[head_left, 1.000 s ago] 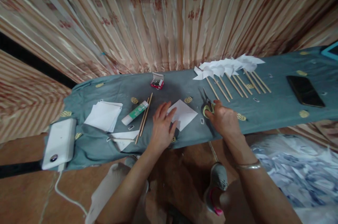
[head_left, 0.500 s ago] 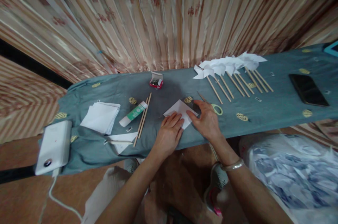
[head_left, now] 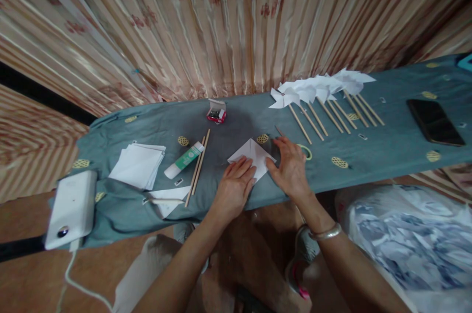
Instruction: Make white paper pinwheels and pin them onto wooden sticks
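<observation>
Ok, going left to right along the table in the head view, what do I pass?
White box → paper stack → glue stick → left hand → right hand → pinwheels → phone.

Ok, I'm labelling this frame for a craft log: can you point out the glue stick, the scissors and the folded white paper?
glue stick (head_left: 183, 160): head view, on the green-labelled barrel.
scissors (head_left: 309, 154): head view, on the green handle loop's rim.
folded white paper (head_left: 254, 155): head view, on its bare upper half.

We see both hands, left hand (head_left: 234, 186) and right hand (head_left: 292, 169), flat on a folded white paper square (head_left: 252, 156) atop the teal-clothed table (head_left: 387, 151); green-handled scissors (head_left: 305, 151) just beside.
</observation>
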Demonstrator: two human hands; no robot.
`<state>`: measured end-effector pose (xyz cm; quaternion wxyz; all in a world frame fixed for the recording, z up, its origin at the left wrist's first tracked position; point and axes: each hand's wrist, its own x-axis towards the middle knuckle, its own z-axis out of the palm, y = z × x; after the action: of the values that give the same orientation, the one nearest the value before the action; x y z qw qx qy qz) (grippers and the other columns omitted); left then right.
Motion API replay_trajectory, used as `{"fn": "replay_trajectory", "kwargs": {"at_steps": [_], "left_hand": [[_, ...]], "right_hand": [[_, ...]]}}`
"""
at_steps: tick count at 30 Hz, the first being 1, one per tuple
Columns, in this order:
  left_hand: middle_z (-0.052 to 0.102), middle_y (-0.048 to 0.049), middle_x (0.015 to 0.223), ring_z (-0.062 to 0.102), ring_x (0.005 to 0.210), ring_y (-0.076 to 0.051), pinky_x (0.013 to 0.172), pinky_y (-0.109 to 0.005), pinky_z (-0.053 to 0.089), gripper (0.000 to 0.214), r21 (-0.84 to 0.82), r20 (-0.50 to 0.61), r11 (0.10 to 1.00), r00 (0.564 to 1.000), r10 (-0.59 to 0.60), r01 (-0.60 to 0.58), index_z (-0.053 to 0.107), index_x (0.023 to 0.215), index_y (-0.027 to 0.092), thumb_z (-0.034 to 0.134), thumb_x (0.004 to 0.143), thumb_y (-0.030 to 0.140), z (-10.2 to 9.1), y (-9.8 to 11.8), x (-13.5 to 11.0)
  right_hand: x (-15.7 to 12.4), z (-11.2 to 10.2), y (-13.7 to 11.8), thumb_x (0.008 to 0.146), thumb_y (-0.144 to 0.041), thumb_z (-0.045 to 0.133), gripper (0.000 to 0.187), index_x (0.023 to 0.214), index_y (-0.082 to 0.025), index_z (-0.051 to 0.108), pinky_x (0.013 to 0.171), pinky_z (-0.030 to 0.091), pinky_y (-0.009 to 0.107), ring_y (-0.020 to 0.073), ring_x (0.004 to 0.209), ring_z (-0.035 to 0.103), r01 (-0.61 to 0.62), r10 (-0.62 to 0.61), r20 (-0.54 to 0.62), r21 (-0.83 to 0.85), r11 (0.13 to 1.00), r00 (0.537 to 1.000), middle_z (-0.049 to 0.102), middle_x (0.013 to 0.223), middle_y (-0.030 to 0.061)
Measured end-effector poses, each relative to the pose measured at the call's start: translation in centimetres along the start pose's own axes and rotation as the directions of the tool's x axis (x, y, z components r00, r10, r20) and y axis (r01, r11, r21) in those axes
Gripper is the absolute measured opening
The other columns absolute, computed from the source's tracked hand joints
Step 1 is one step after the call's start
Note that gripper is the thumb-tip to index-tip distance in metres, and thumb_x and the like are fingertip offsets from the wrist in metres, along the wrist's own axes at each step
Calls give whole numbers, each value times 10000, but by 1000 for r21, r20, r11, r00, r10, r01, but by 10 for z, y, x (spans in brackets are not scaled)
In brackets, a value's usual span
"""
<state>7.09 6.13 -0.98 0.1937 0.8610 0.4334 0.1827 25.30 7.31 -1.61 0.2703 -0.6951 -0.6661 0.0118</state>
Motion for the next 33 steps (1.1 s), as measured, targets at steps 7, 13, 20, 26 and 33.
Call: {"fn": "replay_trajectory", "kwargs": {"at_steps": [7, 13, 20, 26, 33], "left_hand": [[566, -131, 1363, 419, 1352, -259, 1116, -489, 344, 368, -67, 1, 998, 1000, -16, 16, 612, 1227, 129, 391, 961, 255, -1, -4, 1], [570, -147, 1355, 458, 1321, -239, 1101, -472, 354, 457, -242, -20, 968, 997, -69, 62, 450, 1383, 142, 320, 978, 307, -6, -5, 3], [595, -152, 1312, 512, 1249, -250, 1066, -502, 373, 509, -272, -52, 958, 993, -103, 86, 304, 1449, 146, 314, 947, 226, -2, -7, 4], [584, -161, 1316, 497, 1252, -248, 1064, -493, 376, 551, -244, -65, 968, 995, -82, 64, 303, 1438, 123, 336, 888, 123, 3, -9, 4], [589, -149, 1317, 509, 1246, -238, 1050, -482, 389, 557, -227, -52, 972, 995, -82, 69, 301, 1433, 146, 348, 880, 105, 3, -10, 5]], "right_hand": [[-6, -14, 10, 851, -260, 498, 444, 1271, -120, 534, 958, 386, 485, 334, 1179, 476, -33, 33, 2, -17, 999, 999, 547, 1335, 162], [-15, -19, 2, 893, -166, 419, 342, 1163, -152, 629, 1007, 399, 466, 282, 1182, 491, 134, -126, -61, 162, 978, 990, 572, 1296, 139], [-24, -8, -25, 875, -92, 394, 377, 1110, -155, 681, 954, 455, 456, 275, 1118, 510, 257, -285, 85, 250, 934, 955, 603, 1184, 138], [-23, -7, -26, 872, -86, 406, 363, 1105, -137, 680, 936, 447, 434, 272, 1066, 514, 269, -299, 132, 207, 941, 945, 628, 1142, 128], [-26, -10, -26, 861, -76, 423, 349, 1101, -123, 673, 922, 436, 431, 277, 1067, 519, 308, -335, 150, 178, 935, 930, 634, 1156, 134]]}}
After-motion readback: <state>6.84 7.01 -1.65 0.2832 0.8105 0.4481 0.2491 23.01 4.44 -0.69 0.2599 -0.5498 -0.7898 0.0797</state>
